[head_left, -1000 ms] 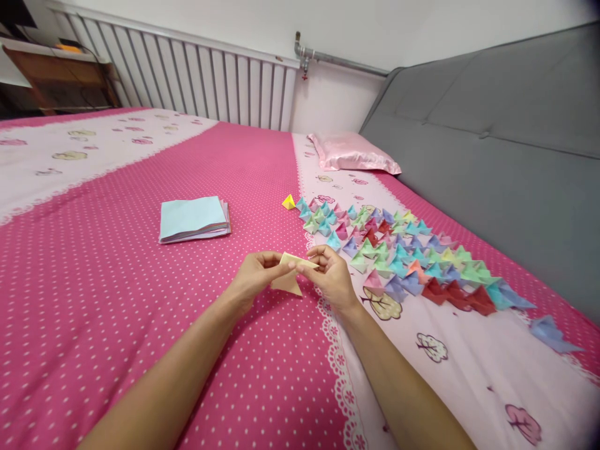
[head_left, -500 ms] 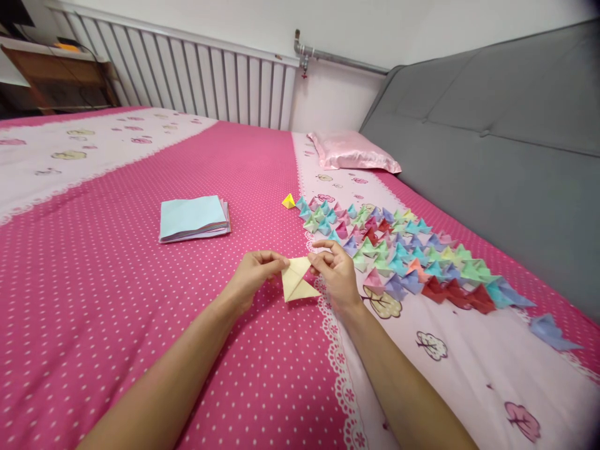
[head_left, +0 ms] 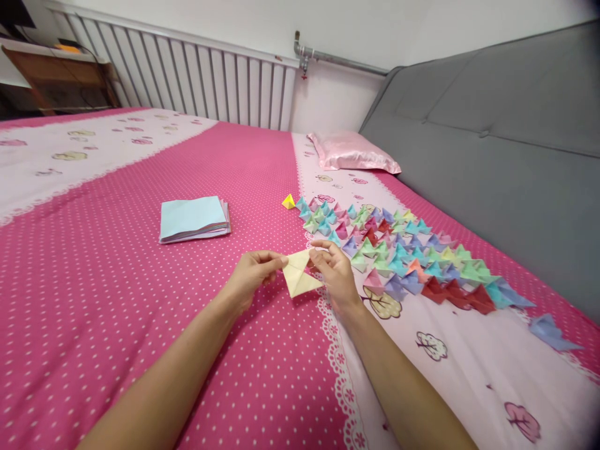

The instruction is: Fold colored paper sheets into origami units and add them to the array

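A pale yellow folded paper (head_left: 297, 275) is held up between my hands, its lower part coming to points. My left hand (head_left: 253, 275) pinches its upper left corner between thumb and fingers. At the upper right edge my right hand (head_left: 335, 273) grips it with thumb and fingertips, which partly hide that corner. Just right of my right hand lie several rows of small folded paper boats (head_left: 398, 250) in many colours. A bright yellow folded paper piece (head_left: 289, 201) sits at the far left end of those rows.
A stack of paper sheets (head_left: 192, 217), light blue on top, lies on the pink dotted bedspread (head_left: 117, 275) to the left. Further back are a pink pillow (head_left: 351, 152) and a white radiator (head_left: 187, 69). A grey padded headboard (head_left: 497, 112) rises along the right side.
The pale yellow paper has turned slightly and its bottom point has shifted a little right and up. My hands keep nearly the same place and grip.
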Demonstrator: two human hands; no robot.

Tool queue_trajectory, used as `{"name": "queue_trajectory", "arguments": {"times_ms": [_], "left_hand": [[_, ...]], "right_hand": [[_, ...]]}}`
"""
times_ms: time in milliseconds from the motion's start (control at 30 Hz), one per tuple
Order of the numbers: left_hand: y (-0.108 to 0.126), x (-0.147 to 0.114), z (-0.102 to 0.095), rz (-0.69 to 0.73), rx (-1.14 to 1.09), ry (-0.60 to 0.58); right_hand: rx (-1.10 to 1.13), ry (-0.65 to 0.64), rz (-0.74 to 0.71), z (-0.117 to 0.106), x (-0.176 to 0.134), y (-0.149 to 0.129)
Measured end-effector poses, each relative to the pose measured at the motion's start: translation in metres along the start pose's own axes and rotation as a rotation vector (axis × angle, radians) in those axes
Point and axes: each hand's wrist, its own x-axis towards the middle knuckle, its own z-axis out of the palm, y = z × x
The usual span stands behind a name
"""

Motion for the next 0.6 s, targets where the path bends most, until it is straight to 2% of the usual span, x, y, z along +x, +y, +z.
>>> {"name": "queue_trajectory", "arguments": {"times_ms": [100,233,433,600], "left_hand": [[0.0003,0.0008,-0.0003,-0.008,-0.034,0.034],[0.0004,0.0000,-0.0003,-0.009,-0.034,0.015],[-0.0007,-0.0017,0.0028,-0.025,0.077,-0.126],[-0.0013,-0.0031,0.0054,-0.032,0.172,-0.230]], "right_hand": [[0.052,-0.022,0.062,0.0006,0.0004,0.0013],[0.090,-0.018,0.074,0.0003,0.0009,0.0039],[0.009,0.042,-0.002,-0.0005,0.0012,0.0032],[-0.064,-0.013,-0.031,-0.0003,-0.0003,0.0011]]}}
